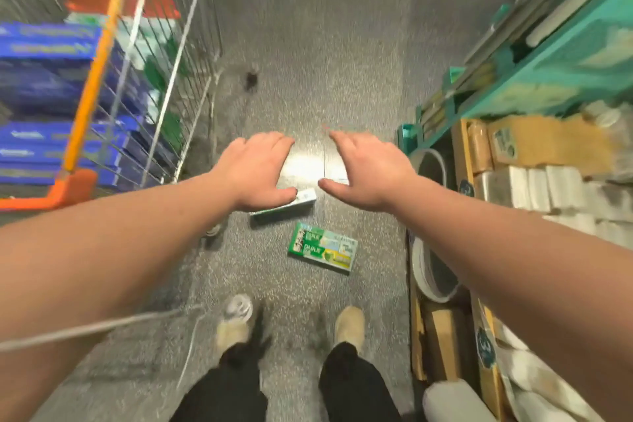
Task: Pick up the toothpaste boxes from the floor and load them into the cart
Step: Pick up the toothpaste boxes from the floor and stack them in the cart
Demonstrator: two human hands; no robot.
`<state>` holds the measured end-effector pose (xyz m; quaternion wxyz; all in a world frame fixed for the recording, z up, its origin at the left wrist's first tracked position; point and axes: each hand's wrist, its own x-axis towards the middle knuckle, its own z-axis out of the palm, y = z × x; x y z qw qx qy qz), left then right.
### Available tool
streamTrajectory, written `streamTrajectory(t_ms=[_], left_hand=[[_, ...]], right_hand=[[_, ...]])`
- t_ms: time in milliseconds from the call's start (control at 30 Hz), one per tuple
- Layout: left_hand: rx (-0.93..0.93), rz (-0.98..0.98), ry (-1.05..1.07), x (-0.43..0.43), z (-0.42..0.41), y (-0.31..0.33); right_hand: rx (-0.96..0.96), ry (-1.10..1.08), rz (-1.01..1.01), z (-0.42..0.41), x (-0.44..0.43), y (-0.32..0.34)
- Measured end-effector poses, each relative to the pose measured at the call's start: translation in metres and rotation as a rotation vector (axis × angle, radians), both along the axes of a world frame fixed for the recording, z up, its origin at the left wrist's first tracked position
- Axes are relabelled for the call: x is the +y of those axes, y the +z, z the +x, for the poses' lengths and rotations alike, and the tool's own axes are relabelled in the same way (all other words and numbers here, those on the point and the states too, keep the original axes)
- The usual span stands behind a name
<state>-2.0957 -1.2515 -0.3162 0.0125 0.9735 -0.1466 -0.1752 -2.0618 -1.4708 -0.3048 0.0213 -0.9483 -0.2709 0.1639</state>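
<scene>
Two green toothpaste boxes lie on the speckled grey floor in front of my feet. One box (322, 247) lies flat with its printed face up. The other box (297, 203) lies just beyond it, partly hidden under my left hand (255, 172). Both my left hand and my right hand (368, 172) are stretched out above the floor, fingers spread and holding nothing. The wire cart (164, 79) with an orange frame stands at the left and holds stacked blue boxes (44, 79) and some green and white boxes (150, 44).
A teal shelf unit (548, 72) runs along the right, with cardboard cartons (548, 144), white packs and round tubs (433, 271) at floor level. My two shoes (349, 324) stand near the bottom. A dark mark (251, 79) is on the floor ahead.
</scene>
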Motion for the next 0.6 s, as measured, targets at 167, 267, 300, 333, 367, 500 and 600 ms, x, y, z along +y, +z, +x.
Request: streamTrajectory(t_ms=[167, 267, 300, 333, 367, 500, 600], left_hand=[[0.07, -0.032, -0.055, -0.027, 0.013, -0.101], [0.084, -0.048, -0.098, -0.036, 0.024, -0.167], [0.086, -0.053, -0.108, -0.038, 0.026, -0.191], [0.092, -0.053, -0.113, -0.04, 0.028, -0.214], [0.095, -0.051, -0.121, -0.041, 0.031, -0.238], [0.115, -0.031, -0.136, -0.043, 0.036, -0.329], [0.125, -0.007, -0.164, -0.039, 0.036, -0.401]], right_hand=[[0.055, -0.036, -0.061, 0.004, -0.028, -0.105], [0.08, -0.07, -0.061, 0.005, -0.032, -0.171], [0.092, -0.083, -0.063, 0.004, -0.033, -0.195], [0.106, -0.091, -0.063, 0.003, -0.032, -0.22], [0.114, -0.091, -0.062, 0.002, -0.031, -0.245], [0.13, -0.087, -0.07, -0.003, -0.027, -0.342], [0.169, -0.089, -0.085, -0.009, -0.026, -0.416]])
